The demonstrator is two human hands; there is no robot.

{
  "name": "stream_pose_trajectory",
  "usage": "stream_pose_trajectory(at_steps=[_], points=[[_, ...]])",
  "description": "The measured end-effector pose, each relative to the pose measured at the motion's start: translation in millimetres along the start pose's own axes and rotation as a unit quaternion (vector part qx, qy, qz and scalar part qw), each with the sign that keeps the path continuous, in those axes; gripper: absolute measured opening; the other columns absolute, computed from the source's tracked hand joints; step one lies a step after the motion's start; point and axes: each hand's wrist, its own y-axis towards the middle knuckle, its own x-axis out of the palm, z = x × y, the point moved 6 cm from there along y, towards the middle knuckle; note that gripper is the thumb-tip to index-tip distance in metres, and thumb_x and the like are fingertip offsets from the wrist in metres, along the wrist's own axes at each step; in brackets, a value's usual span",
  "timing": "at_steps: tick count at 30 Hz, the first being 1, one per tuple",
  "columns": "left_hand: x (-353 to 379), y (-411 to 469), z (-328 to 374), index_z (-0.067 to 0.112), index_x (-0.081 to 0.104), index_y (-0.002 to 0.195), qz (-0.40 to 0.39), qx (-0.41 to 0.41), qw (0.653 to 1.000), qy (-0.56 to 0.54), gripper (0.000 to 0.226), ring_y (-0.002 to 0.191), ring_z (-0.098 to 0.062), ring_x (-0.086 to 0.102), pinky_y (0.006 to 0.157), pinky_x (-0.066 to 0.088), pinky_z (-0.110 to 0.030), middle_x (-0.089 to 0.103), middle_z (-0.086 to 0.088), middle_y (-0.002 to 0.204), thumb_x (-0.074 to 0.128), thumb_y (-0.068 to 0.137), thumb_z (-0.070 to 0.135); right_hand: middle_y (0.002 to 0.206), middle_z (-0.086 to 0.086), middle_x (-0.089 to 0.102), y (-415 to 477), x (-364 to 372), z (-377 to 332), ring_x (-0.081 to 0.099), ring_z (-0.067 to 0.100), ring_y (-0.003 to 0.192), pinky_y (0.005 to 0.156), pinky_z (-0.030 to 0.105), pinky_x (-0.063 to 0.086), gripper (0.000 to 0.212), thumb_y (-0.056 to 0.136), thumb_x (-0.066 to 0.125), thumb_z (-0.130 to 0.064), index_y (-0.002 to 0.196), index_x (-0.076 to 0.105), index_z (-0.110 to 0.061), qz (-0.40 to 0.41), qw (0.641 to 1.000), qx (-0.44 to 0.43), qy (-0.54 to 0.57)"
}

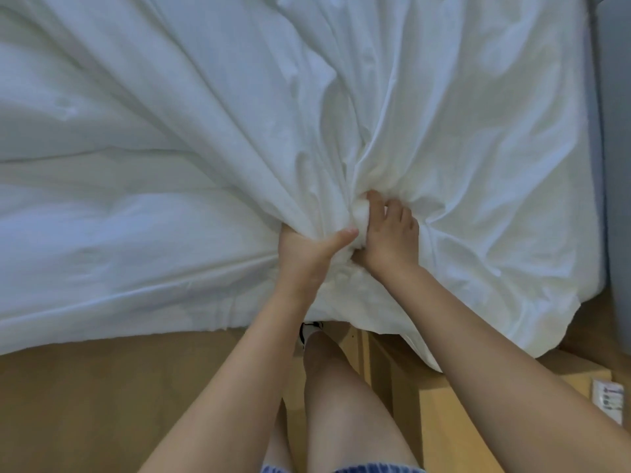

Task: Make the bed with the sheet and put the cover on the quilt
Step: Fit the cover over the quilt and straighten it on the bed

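Note:
A white quilt cover (211, 138) lies spread over the bed, creased in long folds that run toward my hands near the bed's front edge. My left hand (307, 254) grips a bunch of the cover, thumb across the fabric. Right beside it my right hand (389, 233) clutches a puffy white wad (360, 213), seemingly a corner of the quilt, with the cloth gathered round it. The two hands touch. The rest of the quilt is hidden inside or under the cover.
The cover hangs over the bed's front edge onto a wooden floor (102, 397). My bare legs (341, 404) stand close to the bed. A grey wall or headboard (611, 165) runs along the right side. A small white packet (609, 401) lies on the floor at right.

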Motion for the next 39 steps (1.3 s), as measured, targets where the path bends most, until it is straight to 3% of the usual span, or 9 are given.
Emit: stream_pose_trajectory(at_steps=[9,16,19,21,23,26,32,36,39], points=[[5.9,42.3,-9.9,0.007,0.062,0.105,-0.001,-0.132,0.975,0.18,0.041,0.09,-0.019,0.067,0.076,0.057,-0.032,0.068,-0.006,0.101,0.078,0.068,0.001,0.156,0.003,0.005,-18.5,8.6,12.6,0.003,0.018,0.143,0.118,0.034,0.008,0.115,0.07,0.078,-0.041,0.15,0.0,-0.016,-0.071,0.959,-0.064,0.266],[2.5,31.3,-5.2,0.012,0.063,0.087,-0.01,-0.201,0.974,0.104,0.009,0.075,-0.021,0.064,0.069,0.053,-0.031,0.066,-0.004,0.078,0.061,0.082,0.004,0.157,0.004,-0.016,-19.7,22.6,21.8,-0.015,0.02,0.144,0.116,0.03,-0.01,0.136,0.064,0.078,-0.05,0.145,-0.024,-0.013,-0.094,0.981,-0.116,0.128],[-1.2,33.9,1.8,0.012,0.063,0.105,-0.047,-0.191,0.97,0.142,0.028,0.083,-0.024,0.067,0.073,0.055,-0.036,0.069,-0.008,0.092,0.067,0.077,0.01,0.151,0.021,0.021,-15.2,29.0,23.3,0.022,0.036,0.14,0.115,0.041,0.017,0.13,0.057,0.086,-0.038,0.147,-0.005,-0.014,-0.032,0.993,-0.103,0.041],[-2.9,34.0,6.2,0.014,0.062,0.114,-0.071,-0.169,0.968,0.173,0.047,0.094,-0.024,0.068,0.081,0.054,-0.039,0.07,-0.007,0.105,0.075,0.069,0.019,0.111,0.024,0.057,-12.1,26.8,20.0,0.059,0.04,0.097,0.083,0.042,0.05,0.117,0.036,0.093,-0.019,0.136,0.034,-0.004,0.042,0.996,-0.079,0.02],[-3.4,30.6,7.6,0.018,0.063,0.112,-0.08,-0.15,0.969,0.18,0.049,0.098,-0.019,0.068,0.085,0.053,-0.036,0.071,-0.001,0.105,0.08,0.066,0.024,0.085,0.017,0.058,-11.6,16.3,16.0,0.058,0.032,0.066,0.055,0.03,0.042,0.093,0.035,0.09,-0.008,0.12,0.052,-0.002,0.067,0.995,-0.069,-0.002],[-9.0,23.0,11.7,0.016,0.059,0.104,-0.007,-0.104,0.977,0.187,0.035,0.098,-0.02,0.064,0.086,0.051,-0.037,0.067,0.002,0.099,0.075,0.074,0.007,0.098,0.017,0.056,-8.4,11.6,18.0,0.058,0.032,0.07,0.054,0.031,0.031,0.066,0.072,0.077,-0.012,0.13,0.046,-0.002,-0.009,0.997,-0.074,-0.009],[-24.7,1.0,4.9,0.012,0.058,0.084,0.132,-0.117,0.984,-0.025,0.019,0.073,-0.022,0.061,0.062,0.052,-0.027,0.06,-0.001,0.077,0.06,0.069,0.0,0.094,0.02,0.061,-18.9,18.0,31.2,0.063,0.035,0.08,0.076,0.041,0.053,0.116,0.024,0.091,-0.046,0.123,0.044,-0.008,0.067,0.992,-0.08,-0.074],[-32.1,-14.1,3.5,0.012,0.06,0.062,0.149,-0.138,0.964,-0.173,0.027,0.053,-0.018,0.061,0.053,0.054,-0.025,0.06,0.0,0.056,0.044,0.079,-0.003,0.089,0.017,0.058,-17.6,10.7,22.7,0.059,0.032,0.075,0.065,0.032,0.047,0.065,0.055,0.08,0.0,0.113,0.05,-0.002,0.046,0.997,-0.057,-0.039],[-59.8,-18.1,26.4,0.013,0.062,0.069,0.192,-0.075,0.973,-0.104,0.016,0.063,-0.02,0.062,0.062,0.053,-0.027,0.062,0.002,0.061,0.055,0.061,0.002,0.105,0.015,0.054,-6.3,3.2,31.2,0.055,0.031,0.091,0.069,0.032,0.035,0.035,0.086,0.051,-0.002,0.12,0.043,-0.005,-0.005,0.998,-0.059,0.0]])
